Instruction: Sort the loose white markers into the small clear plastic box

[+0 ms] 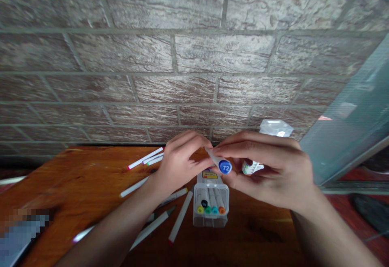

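Note:
Between my two hands is a white marker with a blue end numbered 72 (224, 166), held above the table with that end toward me. My left hand (184, 159) pinches its far part with thumb and fingertips. From the other side, the fingers of my right hand (267, 163) close around it near the blue end. Just below stands a clear plastic case (210, 220) holding several markers with yellow, black, green, light blue and orange ends. The far tip of the marker is hidden by my fingers.
Several loose markers (180, 217) lie on the wooden table (100, 178), partly behind my left forearm. A clear plastic container (276, 128) and a labelled item (251, 167) show behind my right hand. A brick wall (194, 88) rises directly behind the table.

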The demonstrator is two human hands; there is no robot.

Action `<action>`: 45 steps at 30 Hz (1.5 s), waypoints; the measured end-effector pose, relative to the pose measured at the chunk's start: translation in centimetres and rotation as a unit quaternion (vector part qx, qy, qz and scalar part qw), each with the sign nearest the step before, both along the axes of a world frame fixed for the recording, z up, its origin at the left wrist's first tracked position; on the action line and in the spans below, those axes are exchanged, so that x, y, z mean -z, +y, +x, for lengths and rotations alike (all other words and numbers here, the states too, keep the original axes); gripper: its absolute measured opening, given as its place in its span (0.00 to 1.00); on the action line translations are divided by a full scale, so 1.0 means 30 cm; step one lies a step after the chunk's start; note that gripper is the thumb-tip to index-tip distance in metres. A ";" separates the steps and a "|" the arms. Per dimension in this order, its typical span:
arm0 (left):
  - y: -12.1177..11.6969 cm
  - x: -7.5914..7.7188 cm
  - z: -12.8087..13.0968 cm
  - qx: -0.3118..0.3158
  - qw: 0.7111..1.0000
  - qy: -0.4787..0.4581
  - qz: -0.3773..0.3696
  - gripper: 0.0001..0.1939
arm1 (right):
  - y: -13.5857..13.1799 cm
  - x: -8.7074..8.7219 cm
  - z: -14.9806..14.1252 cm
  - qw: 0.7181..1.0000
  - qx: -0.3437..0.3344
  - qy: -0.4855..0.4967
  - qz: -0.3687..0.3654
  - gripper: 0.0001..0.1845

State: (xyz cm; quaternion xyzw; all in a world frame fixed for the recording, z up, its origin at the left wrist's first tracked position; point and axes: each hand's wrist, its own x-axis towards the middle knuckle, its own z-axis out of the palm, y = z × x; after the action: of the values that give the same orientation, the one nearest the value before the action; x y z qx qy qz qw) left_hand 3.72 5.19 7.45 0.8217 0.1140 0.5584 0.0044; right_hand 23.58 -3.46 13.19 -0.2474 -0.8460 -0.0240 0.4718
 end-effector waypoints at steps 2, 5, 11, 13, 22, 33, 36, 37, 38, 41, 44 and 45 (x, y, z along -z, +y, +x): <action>0.000 -0.001 -0.001 0.001 1.000 0.002 -0.005 0.10 | 0.000 0.000 0.004 1.000 0.005 0.001 -0.003 0.07; 0.000 -0.002 -0.004 0.004 1.000 0.012 -0.014 0.10 | -0.002 0.001 0.014 1.000 0.021 0.007 -0.003 0.09; 0.003 0.000 -0.008 0.006 1.000 0.014 -0.010 0.10 | -0.004 0.010 0.036 0.998 0.045 0.044 -0.016 0.11; 0.005 0.001 -0.006 0.006 1.000 0.011 -0.006 0.11 | -0.002 0.012 0.039 0.998 0.043 0.046 -0.018 0.11; 0.005 -0.002 -0.004 0.000 1.000 0.022 -0.006 0.08 | -0.006 0.003 0.026 0.999 0.040 0.011 -0.009 0.10; 0.004 -0.004 -0.005 0.001 1.000 0.023 -0.010 0.08 | -0.008 0.002 0.032 0.999 0.032 0.003 -0.013 0.09; 0.004 -0.005 -0.007 0.001 1.000 0.022 -0.015 0.07 | -0.010 -0.003 0.026 1.000 0.024 0.001 -0.020 0.10; 0.004 -0.005 -0.007 0.001 1.000 0.023 -0.018 0.07 | -0.011 -0.004 0.024 0.999 0.023 0.001 -0.023 0.10; 0.004 -0.005 -0.008 0.002 0.999 0.025 -0.021 0.07 | -0.011 -0.005 0.022 0.999 0.023 0.001 -0.026 0.11; 0.005 -0.006 -0.012 0.001 0.999 0.033 -0.025 0.06 | -0.012 -0.005 0.018 0.999 0.030 0.004 -0.029 0.12; 0.005 -0.010 -0.017 0.002 0.999 0.038 -0.019 0.06 | -0.014 0.000 0.017 0.999 0.033 0.005 -0.027 0.12; 0.005 -0.011 -0.018 0.005 0.999 0.039 -0.016 0.06 | -0.015 0.002 0.017 0.999 0.034 0.004 -0.027 0.12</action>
State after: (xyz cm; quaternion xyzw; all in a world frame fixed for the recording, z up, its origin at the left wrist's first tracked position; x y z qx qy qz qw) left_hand 3.19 5.34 7.79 0.8434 0.1191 0.5238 0.0154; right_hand 24.09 -3.90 13.15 -0.2888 -0.8357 -0.0163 0.4669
